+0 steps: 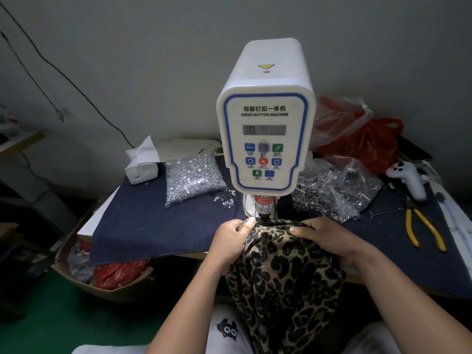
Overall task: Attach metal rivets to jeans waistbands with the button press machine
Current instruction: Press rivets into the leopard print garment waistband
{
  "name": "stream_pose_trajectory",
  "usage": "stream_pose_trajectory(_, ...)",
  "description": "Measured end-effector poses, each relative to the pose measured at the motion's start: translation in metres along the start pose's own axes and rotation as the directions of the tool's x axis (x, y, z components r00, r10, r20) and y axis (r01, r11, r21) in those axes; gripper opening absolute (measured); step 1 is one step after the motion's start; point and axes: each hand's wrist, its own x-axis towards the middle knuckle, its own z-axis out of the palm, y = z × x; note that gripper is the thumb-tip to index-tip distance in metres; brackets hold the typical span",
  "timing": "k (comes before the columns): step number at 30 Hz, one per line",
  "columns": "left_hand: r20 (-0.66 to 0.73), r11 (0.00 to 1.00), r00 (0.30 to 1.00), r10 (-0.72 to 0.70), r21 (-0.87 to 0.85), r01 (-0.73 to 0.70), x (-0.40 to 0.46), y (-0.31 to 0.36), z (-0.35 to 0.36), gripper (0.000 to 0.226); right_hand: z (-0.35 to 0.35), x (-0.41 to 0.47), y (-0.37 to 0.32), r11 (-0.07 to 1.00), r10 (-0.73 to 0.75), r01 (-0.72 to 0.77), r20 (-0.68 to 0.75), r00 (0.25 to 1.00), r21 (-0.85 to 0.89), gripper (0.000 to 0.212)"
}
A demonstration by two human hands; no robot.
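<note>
Two hands grip the upper edge of a leopard-print garment (283, 272), a soft, folded fabric with dark blotches on tan, and hold it taut under the press head of the machine. Left hand (233, 238): fingers curled, thumb flat on the fabric edge just left of the press head. Right hand (329, 238): fingers curled over the fabric edge, forearm angled in from the lower right. The garment hangs from the worktop (153, 226) edge down over the person's lap.

Directly above stands a white, rounded-box button press (265, 131) with a blue-bordered panel reading "SERVO BUTTON MACHINE" under Chinese characters, a dim digital display and coloured buttons. A red-and-white label on the ram (264, 205) reads "CARE OF FINGER".

A dark denim cloth covers the worktop. To the left lie a clear bag of shiny metal rivets (194, 177) and a white tissue pack (141, 164); a few loose rivets (226, 200) lie beside the bag. To the right lie an open bag of metal rings (334, 192), yellow-handled pliers (424, 228), a white handheld controller (408, 178) and red plastic bags (370, 144).
</note>
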Motion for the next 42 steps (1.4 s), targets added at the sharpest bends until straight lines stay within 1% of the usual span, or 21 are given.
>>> stream_pose_trajectory(4, 0.001, 1.000, 1.000, 0.006, 0.009, -0.006, 0.000, 0.003, 0.001, 0.050, 0.000, 0.000, -0.001, 1.000, 0.011, -0.011, -0.007, 1.000, -0.006, 0.049)
stream_pose_trajectory(6, 0.005, 1.000, 1.000, 0.006, 0.016, -0.006, -0.001, 0.004, 0.001, 0.049, 0.002, -0.002, -0.004, 1.000, 0.014, -0.014, -0.004, 1.000, -0.002, 0.049)
stream_pose_trajectory(9, 0.015, 1.000, 1.000, 0.008, 0.015, -0.008, -0.002, 0.007, 0.000, 0.052, 0.003, -0.004, -0.007, 0.999, 0.033, -0.033, -0.011, 0.999, 0.009, 0.062)
stream_pose_trajectory(11, 0.042, 1.000, 0.999, -0.009, -0.016, 0.010, -0.003, 0.010, -0.002, 0.053, 0.005, -0.007, -0.010, 0.998, 0.048, -0.048, -0.003, 0.999, 0.043, 0.060)
stream_pose_trajectory(13, 0.092, 0.996, 0.994, -0.051, -0.071, 0.058, -0.007, 0.012, -0.004, 0.058, 0.005, -0.011, -0.013, 0.996, 0.051, -0.052, 0.021, 0.999, 0.067, 0.057)
stream_pose_trajectory(15, 0.161, 0.984, 0.983, -0.087, -0.140, 0.110, -0.015, 0.013, -0.007, 0.072, 0.004, -0.015, -0.015, 0.994, 0.054, -0.061, 0.077, 0.996, 0.092, 0.058)
stream_pose_trajectory(16, 0.200, 0.977, 0.974, -0.104, -0.164, 0.138, -0.020, 0.013, -0.007, 0.077, 0.004, -0.018, -0.016, 0.992, 0.048, -0.061, 0.123, 0.991, 0.107, 0.053)
stream_pose_trajectory(19, 0.299, 0.954, 0.942, -0.152, -0.205, 0.219, -0.043, 0.017, -0.008, 0.064, 0.007, -0.029, -0.020, 0.986, 0.039, -0.081, 0.275, 0.961, 0.145, 0.039)
stream_pose_trajectory(20, 0.326, 0.946, 0.932, -0.157, -0.220, 0.236, -0.051, 0.020, -0.008, 0.061, 0.011, -0.033, -0.024, 0.991, 0.025, -0.063, 0.298, 0.954, 0.119, 0.040)
stream_pose_trajectory(22, 0.407, 0.944, 0.905, -0.125, -0.233, 0.235, -0.065, 0.027, -0.007, 0.052, 0.023, -0.040, -0.036, 0.999, -0.037, 0.046, 0.308, 0.951, -0.023, 0.044)
stream_pose_trajectory(23, 0.439, 0.953, 0.894, -0.093, -0.220, 0.207, -0.070, 0.031, -0.006, 0.049, 0.030, -0.043, -0.044, 0.990, -0.067, 0.102, 0.311, 0.948, -0.096, 0.046)
stream_pose_trajectory(25, 0.448, 0.969, 0.893, -0.040, -0.199, 0.144, -0.079, 0.044, -0.008, 0.052, 0.037, -0.047, -0.056, 0.964, -0.078, 0.155, 0.329, 0.941, -0.215, 0.042)
stream_pose_trajectory(27, 0.435, 0.980, 0.900, -0.003, -0.176, 0.088, -0.083, 0.052, -0.014, 0.055, 0.038, -0.053, -0.062, 0.952, -0.067, 0.175, 0.387, 0.920, -0.251, 0.030)
stream_pose_trajectory(29, 0.482, 0.999, 0.875, 0.039, -0.036, -0.025, -0.086, 0.054, -0.026, 0.043, 0.032, -0.059, -0.061, 0.975, -0.083, 0.165, 0.440, 0.894, -0.150, 0.018)
stream_pose_trajectory(31, 0.600, 0.977, 0.799, -0.030, 0.187, -0.103, -0.085, 0.050, -0.038, 0.019, 0.026, -0.064, -0.055, 0.991, -0.126, 0.137, 0.430, 0.894, 0.005, 0.020)
stream_pose_trajectory(33, 0.639, 0.938, 0.762, -0.106, 0.318, -0.136, -0.083, 0.041, -0.045, 0.010, 0.020, -0.065, -0.046, 0.985, -0.141, 0.089, 0.397, 0.907, 0.145, 0.040)
stream_pose_trajectory(35, 0.622, 0.927, 0.776, -0.108, 0.345, -0.147, -0.078, 0.032, -0.053, 0.012, 0.016, -0.066, -0.038, 0.969, -0.138, 0.049, 0.367, 0.920, 0.241, 0.058)
stream_pose_trajectory(36, 0.594, 0.934, 0.800, -0.080, 0.326, -0.149, -0.077, 0.030, -0.056, 0.011, 0.013, -0.067, -0.033, 0.959, -0.136, 0.033, 0.357, 0.924, 0.280, 0.065)
stream_pose_trajectory(38, 0.521, 0.974, 0.853, -0.009, 0.199, -0.111, -0.076, 0.027, -0.062, 0.022, 0.006, -0.070, -0.026, 0.942, -0.134, 0.010, 0.349, 0.927, 0.334, 0.067)
stream_pose_trajectory(40, 0.427, 0.999, 0.904, 0.029, 0.022, -0.043, -0.076, 0.027, -0.065, 0.036, -0.001, -0.071, -0.020, 0.935, -0.123, -0.017, 0.368, 0.922, 0.355, 0.062)
stream_pose_trajectory(42, 0.365, 0.992, 0.929, 0.054, -0.123, -0.010, -0.076, 0.032, -0.063, 0.045, -0.008, -0.073, -0.019, 0.954, -0.079, -0.049, 0.406, 0.910, 0.295, 0.051)
